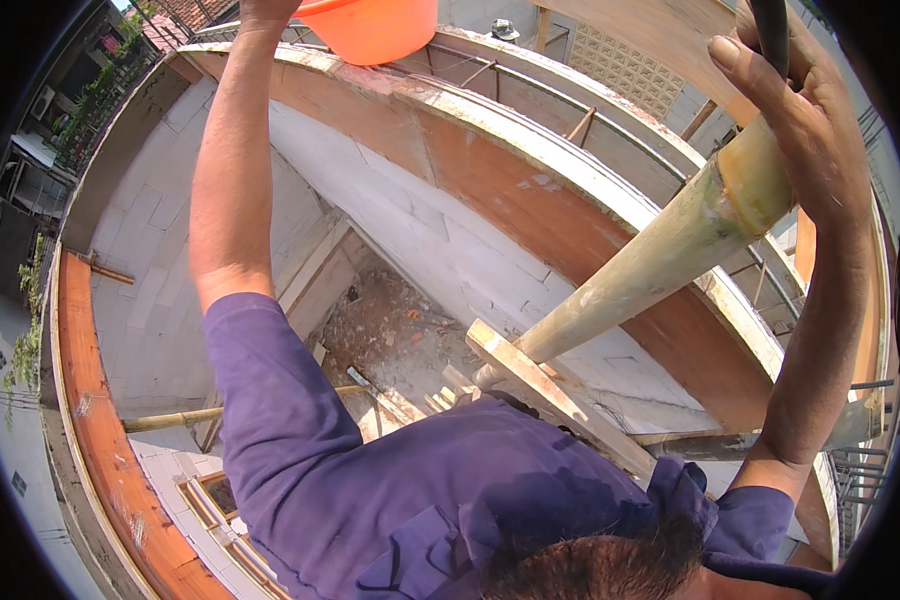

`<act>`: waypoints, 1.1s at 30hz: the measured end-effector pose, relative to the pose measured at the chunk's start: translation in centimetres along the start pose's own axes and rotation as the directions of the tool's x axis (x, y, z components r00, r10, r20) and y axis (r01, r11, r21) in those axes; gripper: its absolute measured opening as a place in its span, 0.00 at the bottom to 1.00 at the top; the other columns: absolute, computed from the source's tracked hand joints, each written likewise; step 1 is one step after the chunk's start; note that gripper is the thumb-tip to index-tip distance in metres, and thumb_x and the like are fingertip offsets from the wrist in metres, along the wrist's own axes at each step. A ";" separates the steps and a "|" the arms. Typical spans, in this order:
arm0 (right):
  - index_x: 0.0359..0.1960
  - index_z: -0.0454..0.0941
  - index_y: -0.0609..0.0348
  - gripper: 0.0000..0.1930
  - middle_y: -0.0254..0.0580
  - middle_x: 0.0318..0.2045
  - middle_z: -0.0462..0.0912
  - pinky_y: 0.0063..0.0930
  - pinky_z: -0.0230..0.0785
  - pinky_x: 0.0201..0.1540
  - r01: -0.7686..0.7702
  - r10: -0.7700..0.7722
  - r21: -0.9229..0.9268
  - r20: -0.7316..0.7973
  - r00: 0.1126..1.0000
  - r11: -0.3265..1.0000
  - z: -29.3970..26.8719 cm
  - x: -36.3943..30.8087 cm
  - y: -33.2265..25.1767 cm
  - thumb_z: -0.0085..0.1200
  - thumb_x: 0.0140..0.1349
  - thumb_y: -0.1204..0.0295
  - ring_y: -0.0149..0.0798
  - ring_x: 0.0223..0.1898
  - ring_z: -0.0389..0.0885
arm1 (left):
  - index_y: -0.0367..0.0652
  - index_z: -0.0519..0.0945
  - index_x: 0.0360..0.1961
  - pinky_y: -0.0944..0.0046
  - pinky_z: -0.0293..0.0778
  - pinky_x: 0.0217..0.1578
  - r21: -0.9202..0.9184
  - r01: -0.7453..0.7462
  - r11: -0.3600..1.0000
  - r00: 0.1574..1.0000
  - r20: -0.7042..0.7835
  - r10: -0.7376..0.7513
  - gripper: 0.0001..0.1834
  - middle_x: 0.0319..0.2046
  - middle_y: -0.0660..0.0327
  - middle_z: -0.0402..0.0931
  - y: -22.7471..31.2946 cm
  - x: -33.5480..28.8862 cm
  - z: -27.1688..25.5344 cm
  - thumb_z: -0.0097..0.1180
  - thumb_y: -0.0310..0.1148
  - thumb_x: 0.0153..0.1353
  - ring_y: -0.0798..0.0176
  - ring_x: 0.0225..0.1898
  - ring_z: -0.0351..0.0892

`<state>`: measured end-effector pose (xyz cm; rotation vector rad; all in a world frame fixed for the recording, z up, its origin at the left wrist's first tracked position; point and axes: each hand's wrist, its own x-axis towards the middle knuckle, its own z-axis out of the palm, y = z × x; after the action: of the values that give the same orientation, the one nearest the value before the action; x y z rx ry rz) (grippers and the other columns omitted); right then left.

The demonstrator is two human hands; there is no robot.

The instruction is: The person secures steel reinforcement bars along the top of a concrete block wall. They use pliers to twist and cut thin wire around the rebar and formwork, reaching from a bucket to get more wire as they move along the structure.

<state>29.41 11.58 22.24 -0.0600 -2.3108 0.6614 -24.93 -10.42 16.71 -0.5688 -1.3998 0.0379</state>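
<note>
My left hand (pixel 268 10) is raised to the upper edge of the view, closed at the left rim of an orange plastic bucket (pixel 370 32); its fingertips are cut off. The bucket's base is at the pale top of a curved wall (pixel 300 62). At the upper right, my right hand (pixel 810 115) is wrapped round a dark handle-like rod (pixel 770 35), whose far end is out of view. Beside that hand's palm is the upper end of a thick green bamboo pole (pixel 650 250), slanting down toward my body.
Brown formwork boards (pixel 530 215) line the curved wall, with thin rods (pixel 582 122) across the gap behind them. A wooden plank (pixel 545 375) crosses the bamboo's lower part. Deep below lies a rubble-strewn floor (pixel 390 310). An orange-brown board (pixel 95 380) edges the left side.
</note>
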 end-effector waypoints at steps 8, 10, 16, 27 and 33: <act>0.64 0.70 0.64 0.23 0.46 0.45 0.81 0.36 0.75 0.52 -0.005 0.005 -0.014 0.006 1.000 1.000 0.1 0.0 0.1 0.55 0.69 0.69 0.37 0.44 0.81 | 0.35 0.84 0.43 0.53 0.73 0.50 -0.776 0.260 0.575 0.893 -0.034 -0.449 0.08 0.40 0.52 0.85 5.3 2.7 -16.8 0.59 0.25 0.64 0.53 0.45 0.84; 0.64 0.70 0.64 0.23 0.47 0.45 0.81 0.36 0.75 0.53 0.014 -0.014 0.006 0.008 1.000 1.000 -0.1 0.1 -0.2 0.55 0.69 0.68 0.38 0.45 0.81 | 0.34 0.85 0.38 0.57 0.75 0.45 -0.895 0.195 0.402 0.899 -0.001 -0.438 0.05 0.35 0.52 0.86 7.9 2.8 -23.1 0.62 0.22 0.62 0.54 0.43 0.84; 0.64 0.69 0.63 0.24 0.49 0.46 0.81 0.39 0.75 0.54 0.000 0.000 -0.009 0.016 1.000 1.000 0.1 0.1 0.0 0.55 0.70 0.67 0.40 0.45 0.81 | 0.39 0.87 0.45 0.69 0.77 0.40 -0.931 0.364 -0.015 0.911 0.360 -0.200 0.11 0.34 0.65 0.84 13.7 -1.7 -21.2 0.65 0.34 0.67 0.72 0.36 0.81; 0.65 0.67 0.61 0.25 0.53 0.48 0.81 0.44 0.75 0.56 -0.020 0.020 0.005 0.018 1.000 1.000 -0.3 0.0 0.1 0.54 0.71 0.63 0.43 0.46 0.82 | 0.37 0.85 0.37 0.74 0.73 0.35 -0.613 0.751 -0.246 0.637 0.771 0.022 0.06 0.30 0.68 0.83 15.0 -6.8 -19.4 0.62 0.29 0.66 0.78 0.34 0.78; 0.65 0.66 0.60 0.25 0.55 0.49 0.81 0.47 0.75 0.58 -0.027 0.027 0.011 0.013 1.000 1.000 -0.5 0.3 0.2 0.54 0.72 0.61 0.45 0.47 0.82 | 0.35 0.85 0.37 0.73 0.70 0.32 -0.670 0.736 -0.100 0.673 0.739 0.007 0.08 0.27 0.70 0.80 14.7 -7.5 -19.2 0.65 0.31 0.65 0.78 0.30 0.73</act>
<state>29.51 11.97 22.61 -0.0819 -2.3222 0.6897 -3.97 -7.14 2.87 -1.3549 -1.9980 -1.6736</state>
